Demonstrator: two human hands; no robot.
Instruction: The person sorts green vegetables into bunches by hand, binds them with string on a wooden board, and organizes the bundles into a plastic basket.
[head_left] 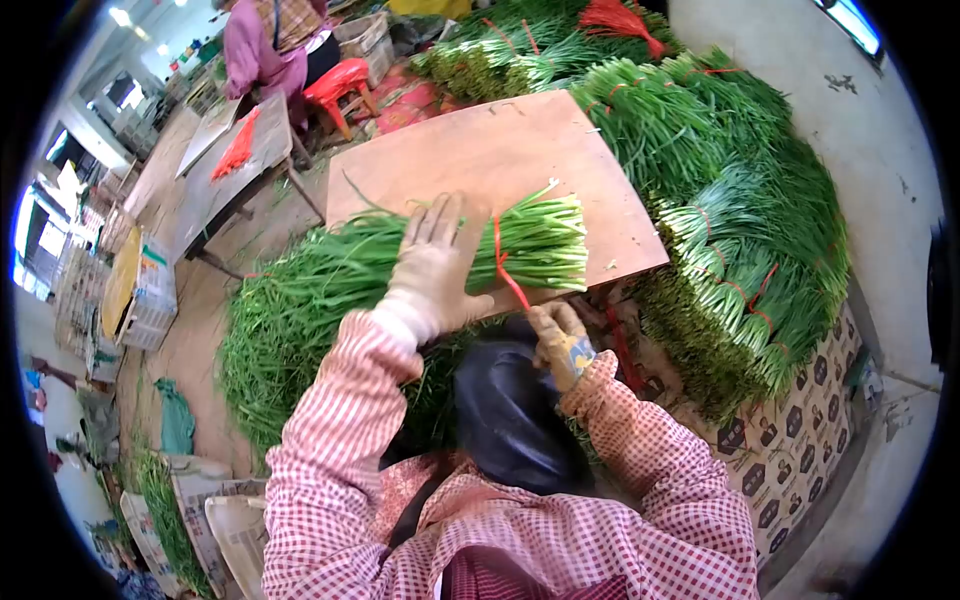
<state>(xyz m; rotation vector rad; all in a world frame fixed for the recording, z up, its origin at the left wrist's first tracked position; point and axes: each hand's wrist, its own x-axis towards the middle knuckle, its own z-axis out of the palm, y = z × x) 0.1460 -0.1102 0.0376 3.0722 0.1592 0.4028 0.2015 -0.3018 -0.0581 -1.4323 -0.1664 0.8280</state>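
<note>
A bundle of long green stalks (545,240) lies across the wooden board (450,150), its pale cut ends to the right. Around the bundle runs a red tie (498,245), whose tail stretches down toward me. My left hand (435,255), in a pale glove, rests flat on top of the leaves with its fingers spread, left of the tie. At the board's front edge, my right hand (562,342), in a stained glove, is closed on the tail of the red tie.
Tied green bundles (740,200) are piled at the right. Loose greens (270,350) hang below the board's left side. At the upper left are a side table (225,190) with red ties (238,148), a red stool (342,88) and a person in pink (255,50).
</note>
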